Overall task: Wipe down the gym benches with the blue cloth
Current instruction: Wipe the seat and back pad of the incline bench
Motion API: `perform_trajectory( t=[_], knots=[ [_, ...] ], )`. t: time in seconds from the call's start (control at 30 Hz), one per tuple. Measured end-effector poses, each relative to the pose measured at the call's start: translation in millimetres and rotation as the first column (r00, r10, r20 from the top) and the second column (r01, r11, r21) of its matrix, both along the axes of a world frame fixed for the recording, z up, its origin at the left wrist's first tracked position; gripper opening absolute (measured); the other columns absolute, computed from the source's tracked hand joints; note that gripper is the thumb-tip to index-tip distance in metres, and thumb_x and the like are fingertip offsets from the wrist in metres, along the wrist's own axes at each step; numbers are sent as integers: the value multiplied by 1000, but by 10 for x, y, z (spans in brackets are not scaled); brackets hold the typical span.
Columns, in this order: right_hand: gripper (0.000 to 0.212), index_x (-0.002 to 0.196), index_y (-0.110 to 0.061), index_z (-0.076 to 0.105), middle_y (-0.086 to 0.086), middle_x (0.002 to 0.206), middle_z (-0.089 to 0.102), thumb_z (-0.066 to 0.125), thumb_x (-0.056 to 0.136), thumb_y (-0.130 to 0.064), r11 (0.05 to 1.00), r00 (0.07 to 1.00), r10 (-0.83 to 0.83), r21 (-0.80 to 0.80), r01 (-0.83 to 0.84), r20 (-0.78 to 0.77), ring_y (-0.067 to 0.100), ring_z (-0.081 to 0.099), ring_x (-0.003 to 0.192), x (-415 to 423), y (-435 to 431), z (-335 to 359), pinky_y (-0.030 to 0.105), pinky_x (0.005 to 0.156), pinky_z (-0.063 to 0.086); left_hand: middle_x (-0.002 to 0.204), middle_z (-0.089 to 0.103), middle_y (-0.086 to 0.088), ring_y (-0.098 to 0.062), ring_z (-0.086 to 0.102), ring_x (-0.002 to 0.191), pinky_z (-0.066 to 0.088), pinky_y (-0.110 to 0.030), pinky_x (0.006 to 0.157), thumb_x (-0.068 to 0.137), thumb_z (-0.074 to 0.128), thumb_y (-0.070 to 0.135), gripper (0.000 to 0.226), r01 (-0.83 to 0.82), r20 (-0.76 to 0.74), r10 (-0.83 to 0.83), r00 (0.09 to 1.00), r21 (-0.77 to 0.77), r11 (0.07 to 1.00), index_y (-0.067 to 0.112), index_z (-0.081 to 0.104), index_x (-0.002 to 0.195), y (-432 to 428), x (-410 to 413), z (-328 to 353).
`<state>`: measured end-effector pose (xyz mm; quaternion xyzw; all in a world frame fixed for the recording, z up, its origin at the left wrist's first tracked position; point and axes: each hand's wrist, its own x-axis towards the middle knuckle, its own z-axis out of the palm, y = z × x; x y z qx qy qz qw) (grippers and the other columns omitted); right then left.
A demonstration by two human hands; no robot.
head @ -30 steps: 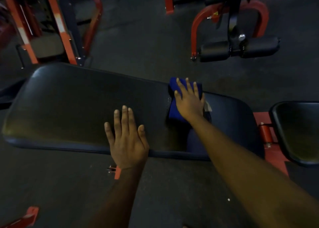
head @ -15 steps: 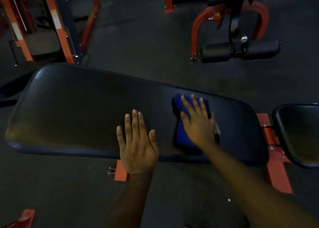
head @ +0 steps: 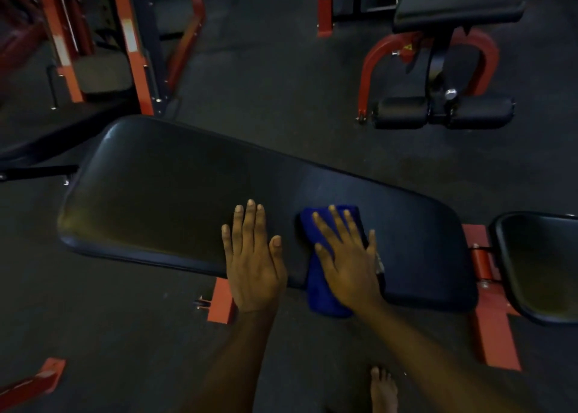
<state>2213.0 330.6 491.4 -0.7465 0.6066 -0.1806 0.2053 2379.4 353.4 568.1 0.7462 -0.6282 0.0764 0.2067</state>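
Now both arms reach forward: left hand point(head: 254, 264) flat, fingers straight, on the bench pad point(head: 175, 193); right hand point(head: 347, 256) spread, pressing the blue cloth point(head: 322, 290) seemingly over its near edge.

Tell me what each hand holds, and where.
Nothing gripped: right hand presses the middle of the folded blue cloth; left hand rests on the black padded bench.

Bench point(head: 175, 193) at centre. On its near edge we find the left hand point(head: 253, 265); at that hand's 3 o'clock, the right hand point(head: 350, 265) lies on the cloth point(head: 322, 297). Seat point(head: 538, 265) at the bench's 3 o'clock, leg machine point(head: 444, 68) at 1, rack point(head: 103, 46) at 11.
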Motion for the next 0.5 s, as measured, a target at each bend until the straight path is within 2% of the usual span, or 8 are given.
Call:
perform_trajectory(
  t=[0.1,0.2,0.27,0.37,0.43,0.5],
  knots=[
    [55,157,-47,13,-11,168,6,23,103,-55,958,969,-244,164,236,34,18,3,156,43,-652,47,65,118,13,160,35,-7,-21,19,153,5,-43,125,105,22,38,57,-29,-43,27,999,-29,999,7,42,149,18,149,190],
    [54,157,-47,10,-10,169,2,26,105,-51,905,933,-348,292,310,88,20,-3,156,382,-1302,291,66,119,6,161,32,-7,-22,16,153,4,-47,125,106,20,39,58,-99,-19,98,995,-55,994,8,40,150,-38,460,398],
    [54,157,-46,15,-11,168,5,29,104,-50,946,955,-280,197,258,94,20,3,156,752,-1357,455,64,119,8,161,32,-8,-22,15,154,3,-48,125,105,19,39,59,-138,4,139,990,-73,988,7,40,150,-87,715,513],
    [56,157,-44,19,-10,168,9,30,102,-49,997,996,-51,-50,55,69,20,7,156,1170,-662,641,59,121,12,161,31,-8,-23,15,153,4,-50,124,105,21,37,58,-207,45,212,976,-89,974,6,39,151,-133,1063,596],
    [57,157,-45,14,-11,169,4,31,103,-48,990,993,107,-95,-101,59,18,2,156,1102,-191,653,54,121,11,162,30,-7,-23,15,153,4,-52,124,105,21,37,58,-261,70,266,961,-81,962,7,37,152,-143,1196,608],
    [56,157,-44,17,-11,168,6,32,103,-48,984,987,149,-105,-141,65,17,3,156,775,-41,524,53,121,14,162,30,-5,-22,16,153,4,-52,124,104,20,38,59,-286,95,292,952,-74,955,10,35,153,-145,1173,572]
  ],
)
